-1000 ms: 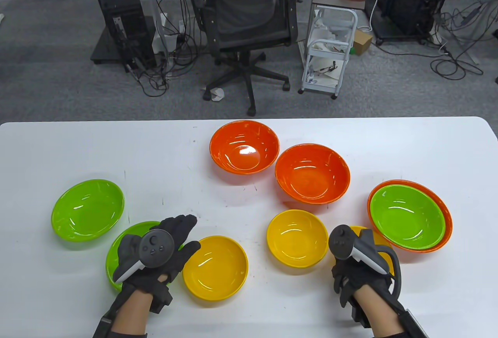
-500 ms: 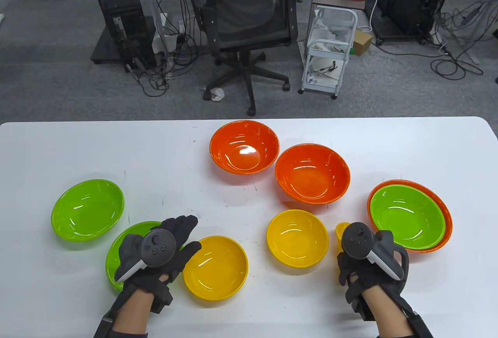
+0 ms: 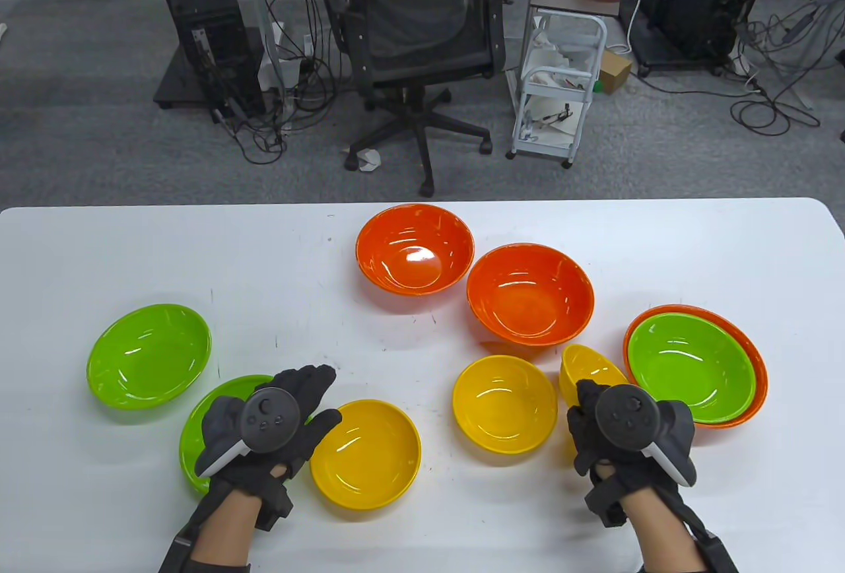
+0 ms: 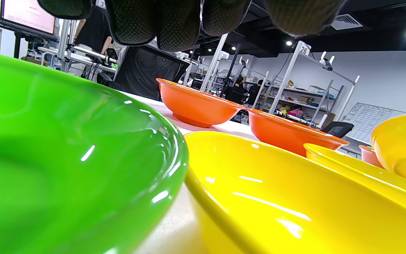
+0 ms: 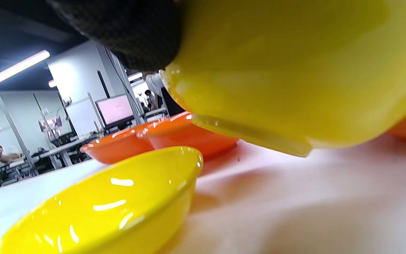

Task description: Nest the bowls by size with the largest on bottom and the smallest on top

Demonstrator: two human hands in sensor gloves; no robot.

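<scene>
While the right hand [image 3: 630, 428] grips a small yellow bowl [image 3: 587, 368] lifted and tilted off the bench [image 3: 422, 223], the stock stands as follows.

Item, held: small yellow bowl, rim pinched by the right hand, its open face turned toward 10 o'clock; the right wrist view shows its underside clear of the bench surface.

Item, target by judgement: nested pair, a green bowl [image 3: 690, 365] seated inside an orange bowl [image 3: 752, 401], lying at about 2 o'clock from the right hand and just beside the held bowl. The right hand is much the nearer hand. A bowl has no long axis; what matters is levelling the rim and carrying it toward 2 o'clock, over the green bowl's centre.

Items, loose: two orange bowls [image 3: 414, 257] and [image 3: 530, 302] at 12 o'clock on the bench; two yellow bowls [image 3: 505, 403] and [image 3: 365, 454] toward 6 o'clock; two green bowls, one [image 3: 150, 355] at 9 o'clock, the other [image 3: 221, 401] partly under the left hand [image 3: 264, 424].

Left hand: fingers spread apart, gripping nothing, over the near green bowl; contact cannot be told.

Risk, by judgement: the tilted bowl could clip the orange rim.
</scene>
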